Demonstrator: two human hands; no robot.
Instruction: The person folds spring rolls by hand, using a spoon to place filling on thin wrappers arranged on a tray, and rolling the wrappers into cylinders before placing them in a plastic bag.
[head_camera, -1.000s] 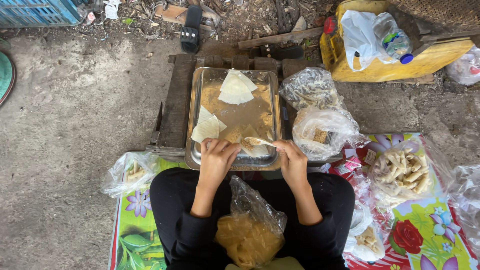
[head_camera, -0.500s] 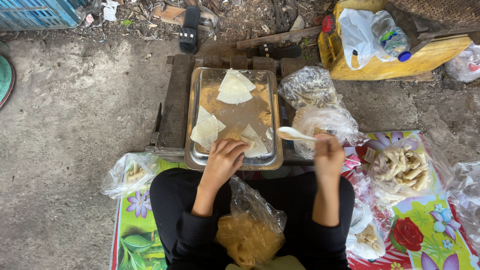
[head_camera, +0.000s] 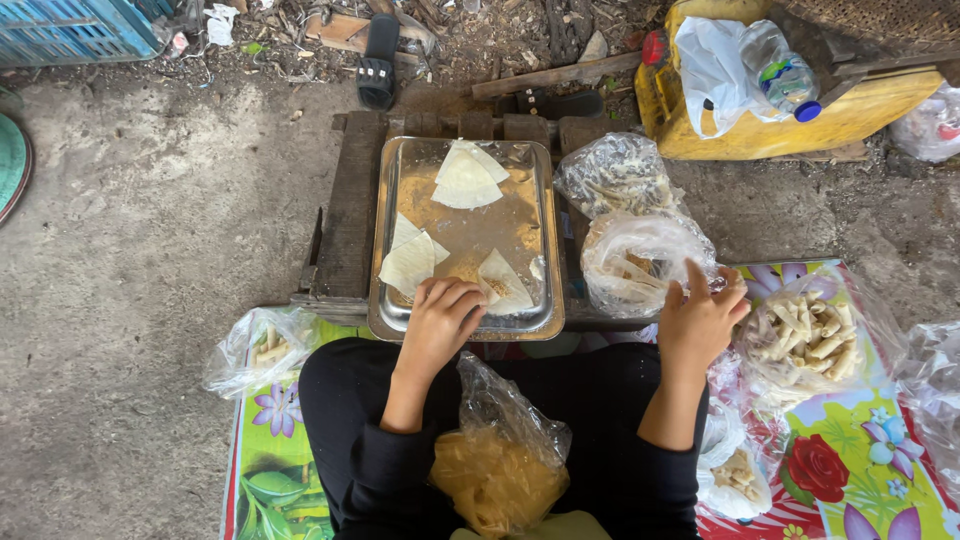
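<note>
A metal tray (head_camera: 545, 230) rests on a dark wooden pallet in front of me, holding several pale triangular pastry wrappers (head_camera: 465, 180). My left hand (head_camera: 440, 320) is at the tray's near edge, fingers curled onto the corner of one wrapper (head_camera: 503, 285) with brownish filling on it. My right hand (head_camera: 700, 315) is off to the right, fingers spread, at the rim of a clear bag of rolled pastry sticks (head_camera: 810, 335). No roll shows in that hand. A bag of yellowish filling (head_camera: 495, 470) sits in my lap.
Two clear plastic bags (head_camera: 640, 260) lie right of the tray. A small bag of rolls (head_camera: 262, 345) sits at left on the flowered mat (head_camera: 840, 470). A yellow container (head_camera: 850, 115) with a bottle and a black sandal (head_camera: 378, 60) lie beyond, on bare concrete (head_camera: 150, 250).
My right hand carried a white rolled piece from the tray rightwards to the bag of rolls, and the roll is gone from it. My left hand stayed at the tray's near edge.
</note>
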